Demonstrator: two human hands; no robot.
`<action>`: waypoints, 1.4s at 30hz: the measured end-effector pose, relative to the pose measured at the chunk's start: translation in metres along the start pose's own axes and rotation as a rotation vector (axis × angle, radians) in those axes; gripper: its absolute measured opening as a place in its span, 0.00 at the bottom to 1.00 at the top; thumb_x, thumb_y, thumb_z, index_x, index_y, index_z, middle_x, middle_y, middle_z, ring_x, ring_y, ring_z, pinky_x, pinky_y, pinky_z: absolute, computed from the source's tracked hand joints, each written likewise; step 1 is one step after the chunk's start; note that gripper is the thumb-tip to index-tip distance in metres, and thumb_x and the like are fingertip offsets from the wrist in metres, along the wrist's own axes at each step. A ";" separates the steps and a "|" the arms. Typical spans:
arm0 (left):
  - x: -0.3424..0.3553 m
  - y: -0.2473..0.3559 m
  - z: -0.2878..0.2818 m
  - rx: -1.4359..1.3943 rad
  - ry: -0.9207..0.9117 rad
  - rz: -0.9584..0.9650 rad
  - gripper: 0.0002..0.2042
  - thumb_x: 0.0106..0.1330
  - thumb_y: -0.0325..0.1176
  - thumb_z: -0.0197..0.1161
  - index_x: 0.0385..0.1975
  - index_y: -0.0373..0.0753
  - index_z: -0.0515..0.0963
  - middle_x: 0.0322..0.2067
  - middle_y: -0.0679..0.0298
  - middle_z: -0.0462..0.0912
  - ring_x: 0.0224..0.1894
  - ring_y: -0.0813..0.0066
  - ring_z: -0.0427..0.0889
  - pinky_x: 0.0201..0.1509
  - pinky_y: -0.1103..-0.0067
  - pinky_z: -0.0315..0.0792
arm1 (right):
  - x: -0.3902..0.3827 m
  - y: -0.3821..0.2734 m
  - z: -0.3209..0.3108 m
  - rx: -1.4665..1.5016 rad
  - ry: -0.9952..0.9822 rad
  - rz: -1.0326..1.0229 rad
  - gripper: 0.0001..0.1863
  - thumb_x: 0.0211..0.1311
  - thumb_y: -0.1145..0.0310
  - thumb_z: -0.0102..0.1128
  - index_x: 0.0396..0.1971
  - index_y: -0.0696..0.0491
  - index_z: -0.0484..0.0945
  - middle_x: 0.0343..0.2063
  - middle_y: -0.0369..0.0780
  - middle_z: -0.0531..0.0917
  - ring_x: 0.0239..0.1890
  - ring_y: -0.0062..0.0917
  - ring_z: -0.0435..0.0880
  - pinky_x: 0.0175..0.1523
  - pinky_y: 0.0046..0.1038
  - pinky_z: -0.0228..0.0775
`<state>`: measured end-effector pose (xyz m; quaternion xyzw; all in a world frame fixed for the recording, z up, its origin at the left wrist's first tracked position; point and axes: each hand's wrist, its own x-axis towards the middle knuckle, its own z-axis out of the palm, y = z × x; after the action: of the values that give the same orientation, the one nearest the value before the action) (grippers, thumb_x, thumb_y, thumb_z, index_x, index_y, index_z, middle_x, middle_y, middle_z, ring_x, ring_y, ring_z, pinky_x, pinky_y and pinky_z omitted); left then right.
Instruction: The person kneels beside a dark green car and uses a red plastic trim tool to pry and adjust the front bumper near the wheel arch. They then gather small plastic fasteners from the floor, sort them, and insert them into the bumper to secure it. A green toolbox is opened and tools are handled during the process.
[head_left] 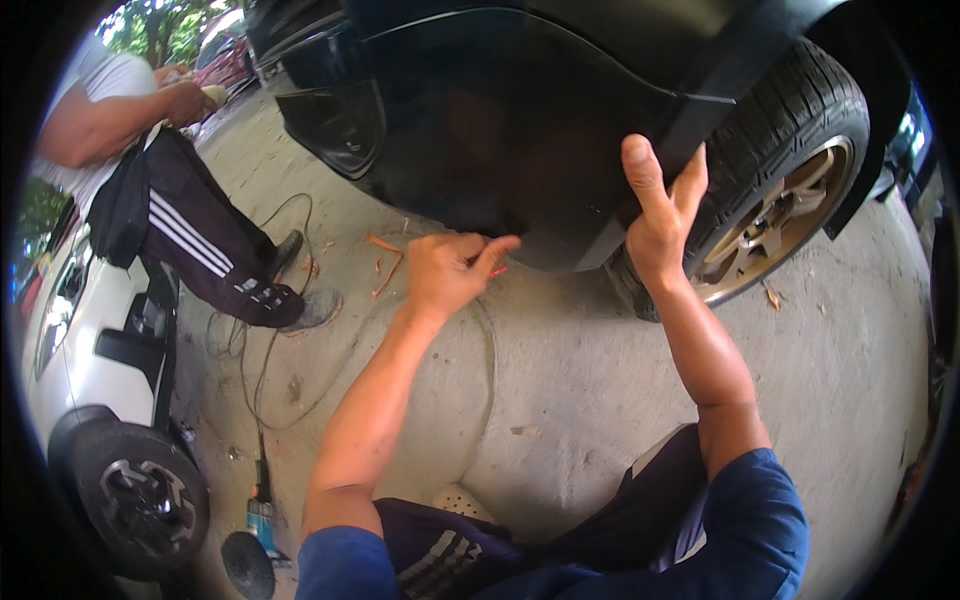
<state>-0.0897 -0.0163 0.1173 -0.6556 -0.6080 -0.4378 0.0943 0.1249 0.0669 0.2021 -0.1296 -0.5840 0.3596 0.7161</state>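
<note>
Two hands, left hand (452,270) and right hand (660,215), touch one black car panel (480,130).

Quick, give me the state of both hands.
Left hand: closed, pinching something small and reddish at the black car panel.
Right hand: open, pressed flat on the panel edge.

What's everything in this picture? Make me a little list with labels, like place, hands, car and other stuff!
place: outdoors on a concrete floor
left hand: fingers pinched at the lower edge of the black car panel, with something small and reddish at the fingertips
right hand: open, pressed flat against the panel's rear edge beside the wheel
another person: dark striped trousers, standing at the left
white car: at the left edge
power tool: lying on the floor, its cord trailing
orange scraps: on the floor under the black car
</note>
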 end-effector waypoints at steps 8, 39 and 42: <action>-0.039 -0.014 0.046 -0.563 -0.134 -0.643 0.20 0.64 0.47 0.74 0.20 0.34 0.86 0.15 0.63 0.82 0.16 0.82 0.78 0.20 0.79 0.69 | -0.004 0.014 -0.006 -0.024 0.092 0.098 0.38 0.68 0.52 0.69 0.67 0.62 0.65 0.59 0.43 0.74 0.60 0.28 0.71 0.69 0.29 0.57; -0.037 0.002 0.054 -0.740 0.002 -0.609 0.11 0.71 0.36 0.66 0.36 0.33 0.89 0.26 0.61 0.89 0.23 0.81 0.83 0.31 0.81 0.74 | 0.000 0.014 -0.006 0.014 0.062 0.011 0.24 0.75 0.60 0.61 0.61 0.58 0.71 0.50 0.42 0.82 0.49 0.27 0.84 0.55 0.29 0.80; -0.037 -0.001 0.057 -0.749 -0.002 -0.603 0.12 0.72 0.35 0.65 0.36 0.32 0.89 0.27 0.60 0.89 0.23 0.81 0.82 0.30 0.81 0.74 | -0.001 0.013 -0.007 0.025 0.042 0.046 0.25 0.74 0.59 0.61 0.62 0.58 0.70 0.50 0.42 0.81 0.51 0.27 0.82 0.57 0.30 0.78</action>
<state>-0.0594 -0.0051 0.0569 -0.4395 -0.5714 -0.6340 -0.2802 0.1262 0.0775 0.1914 -0.1416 -0.5612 0.3806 0.7212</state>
